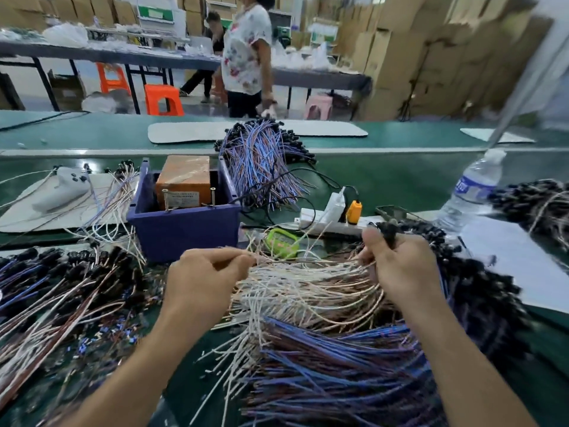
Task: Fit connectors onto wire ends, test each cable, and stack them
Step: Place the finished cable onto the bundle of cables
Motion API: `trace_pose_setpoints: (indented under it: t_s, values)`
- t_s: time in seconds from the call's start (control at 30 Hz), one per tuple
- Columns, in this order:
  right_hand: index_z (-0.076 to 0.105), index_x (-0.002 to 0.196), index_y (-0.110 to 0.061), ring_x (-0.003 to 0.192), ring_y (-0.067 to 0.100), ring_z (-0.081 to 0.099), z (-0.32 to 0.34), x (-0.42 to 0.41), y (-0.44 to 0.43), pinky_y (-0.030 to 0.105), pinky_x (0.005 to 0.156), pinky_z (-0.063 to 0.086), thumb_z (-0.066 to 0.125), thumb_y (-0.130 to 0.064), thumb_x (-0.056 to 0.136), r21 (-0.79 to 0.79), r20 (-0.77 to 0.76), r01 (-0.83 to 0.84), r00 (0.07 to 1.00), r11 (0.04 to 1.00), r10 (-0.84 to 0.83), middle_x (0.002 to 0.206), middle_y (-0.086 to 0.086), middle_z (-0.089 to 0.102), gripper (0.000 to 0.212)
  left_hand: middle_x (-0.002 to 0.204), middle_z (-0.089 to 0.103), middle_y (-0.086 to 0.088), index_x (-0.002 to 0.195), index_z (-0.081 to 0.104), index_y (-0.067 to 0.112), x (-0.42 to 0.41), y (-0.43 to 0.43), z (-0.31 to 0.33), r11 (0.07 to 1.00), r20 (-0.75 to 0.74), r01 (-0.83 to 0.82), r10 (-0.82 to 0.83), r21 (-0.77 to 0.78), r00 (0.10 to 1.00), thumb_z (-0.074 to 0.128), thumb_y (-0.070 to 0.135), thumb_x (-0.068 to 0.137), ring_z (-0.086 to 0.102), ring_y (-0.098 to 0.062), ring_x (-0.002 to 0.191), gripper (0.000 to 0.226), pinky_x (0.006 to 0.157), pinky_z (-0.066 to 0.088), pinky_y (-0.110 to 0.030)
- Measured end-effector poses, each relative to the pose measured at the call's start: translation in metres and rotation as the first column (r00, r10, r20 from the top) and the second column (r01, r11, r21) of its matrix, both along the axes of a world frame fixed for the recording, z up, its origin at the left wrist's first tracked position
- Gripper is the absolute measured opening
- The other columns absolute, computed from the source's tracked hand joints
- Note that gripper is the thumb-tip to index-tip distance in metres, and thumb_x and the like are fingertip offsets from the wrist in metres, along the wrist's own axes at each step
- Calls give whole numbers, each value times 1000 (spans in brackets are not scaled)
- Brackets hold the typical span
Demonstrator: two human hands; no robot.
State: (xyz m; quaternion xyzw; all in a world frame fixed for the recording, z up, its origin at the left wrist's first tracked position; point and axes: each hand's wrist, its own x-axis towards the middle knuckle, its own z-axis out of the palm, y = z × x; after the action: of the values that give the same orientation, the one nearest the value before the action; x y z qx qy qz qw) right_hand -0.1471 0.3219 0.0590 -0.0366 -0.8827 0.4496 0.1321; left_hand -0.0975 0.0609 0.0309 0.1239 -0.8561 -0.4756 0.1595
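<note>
Handling wires (pixel 308 291) above a cluttered worktop (pixel 385 177).
Pinching wire ends (pixel 250 257) with left hand (pixel 203 272), gripping black connector (pixel 389 234) with right hand (pixel 403 268); blue bin (pixel 184 229) and green tester (pixel 283 241) just behind, water bottle (pixel 474 189) far right.

This is a factory assembly floor that doubles as a storeroom. A long green surface (pixel 385 180) runs across the scene, heaped with cut wires (pixel 308 291) tipped with black connectors (pixel 480 278). Tall stacks of cardboard cartons (pixel 400 57) fill the far right. Orange plastic stools (pixel 163 98) stand on the floor, and two people (pixel 246 50) are by a far worktable (pixel 92 53) strewn with plastic bags.
</note>
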Motion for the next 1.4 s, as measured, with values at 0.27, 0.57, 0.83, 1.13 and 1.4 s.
trace_pose_setpoints:
  t_s: [0.27, 0.57, 0.83, 1.13, 1.4]
  values:
    - [55, 75, -17, 81, 34, 64, 21, -43, 42, 35, 66, 40, 51, -61, 96, 727, -126, 189, 982, 660, -143, 81, 12, 66, 49, 53, 69, 10, 61, 76, 34, -16, -4, -11, 986, 48, -166, 167, -21, 985, 73, 33, 92, 65, -4, 45, 32, 46, 48, -24]
    - [34, 64, -20, 65, 29, 50, -1, -80, 43, 33, 60, 38, 59, -44, 98, 744, -16, 96, 992, 661, -127, 65, 2, 50, 48, 60, 51, 24, 94, 79, 36, -15, -7, -23, 869, 137, -125, 214, -478, 967, 72, 53, 87, 47, -12, 59, 19, 61, 38, -31]
    - [60, 71, -8, 75, 29, 68, 9, -87, 34, 30, 52, 45, 74, -33, 88, 584, 136, 33, 981, 811, -138, 78, 10, 73, 34, 85, 75, -14, 126, 71, 12, -5, 21, -13, 542, -353, -352, 108, -763, 930, 86, 50, 73, 66, -33, 73, 67, 68, 41, -39]
    - [34, 68, -17, 83, 35, 64, -3, -68, 15, 34, 66, 38, 74, -45, 87, 788, 12, 38, 997, 615, -76, 91, 10, 68, 52, 142, 61, 7, 138, 61, 34, -55, 112, -12, 589, 230, 461, -427, -664, 875, 57, 75, 87, 55, -16, 129, 66, 113, 32, -45]
    - [71, 97, -24, 90, 27, 61, -16, -48, 1, 41, 85, 39, 55, -6, 81, 914, -69, -55, 955, 403, 288, 86, 2, 69, 30, 95, 78, 3, 114, 76, 34, -56, 116, -17, 616, 71, 341, -420, -710, 905, 66, 47, 93, 69, -20, 96, 27, 101, 31, -34]
